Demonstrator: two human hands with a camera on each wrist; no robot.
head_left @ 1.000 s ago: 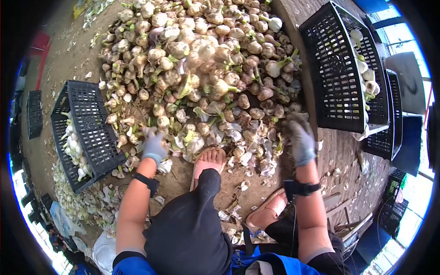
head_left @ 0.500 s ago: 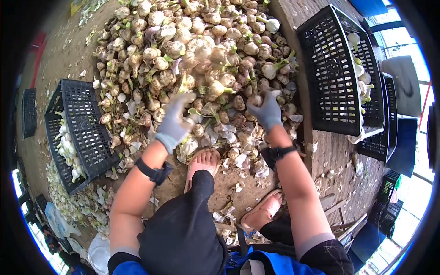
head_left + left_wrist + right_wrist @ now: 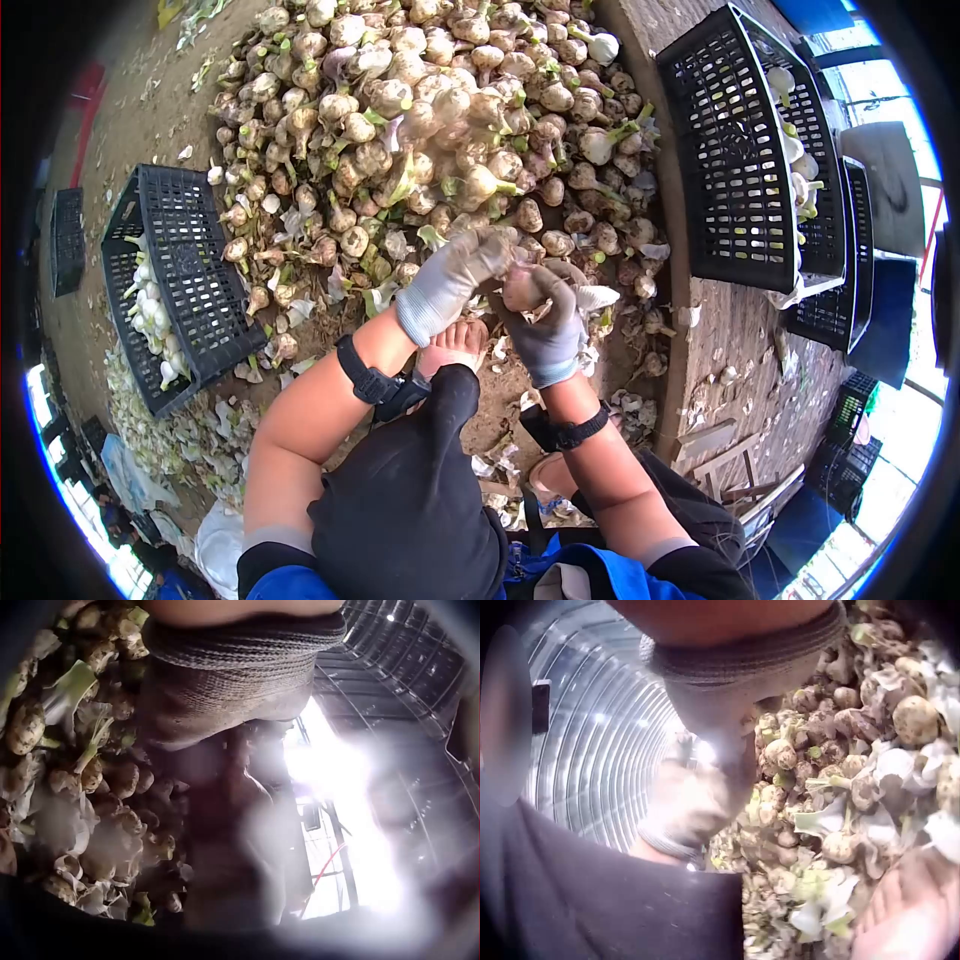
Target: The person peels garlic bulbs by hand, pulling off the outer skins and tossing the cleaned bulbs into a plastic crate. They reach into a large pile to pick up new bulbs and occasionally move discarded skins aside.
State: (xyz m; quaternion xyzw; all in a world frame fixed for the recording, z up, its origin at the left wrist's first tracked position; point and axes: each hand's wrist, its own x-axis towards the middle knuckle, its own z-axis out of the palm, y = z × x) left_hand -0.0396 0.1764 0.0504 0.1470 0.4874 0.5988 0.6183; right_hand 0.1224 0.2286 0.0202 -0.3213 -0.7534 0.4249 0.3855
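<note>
Drawing together over a garlic heap, two gloved hands meet at one bulb

The left hand [image 3: 455, 278] and right hand [image 3: 548, 325], apart over the heap of garlic [image 3: 400, 120] half a second ago, now come together in front of it. That puts a single garlic bulb [image 3: 520, 288] within both hands' reach, which suggests close handling rather than gathering. The right hand grips the bulb, fingers curled about it. The left hand's fingers bend in just beside it; whether they pinch anything cannot be told, and both wrist views are too dark or blurred to settle it. A white piece [image 3: 598, 296] juts out beside the right hand.

A black crate [image 3: 195, 270] holding paler bulbs [image 3: 150, 310] tilts at left. At right, a larger black crate [image 3: 720, 150] lies beyond a wooden board [image 3: 640, 40], a likely obstacle for a low reach. A sandalled foot [image 3: 450, 350] stands near the loose skins, beneath the hands, and may crowd the work.
</note>
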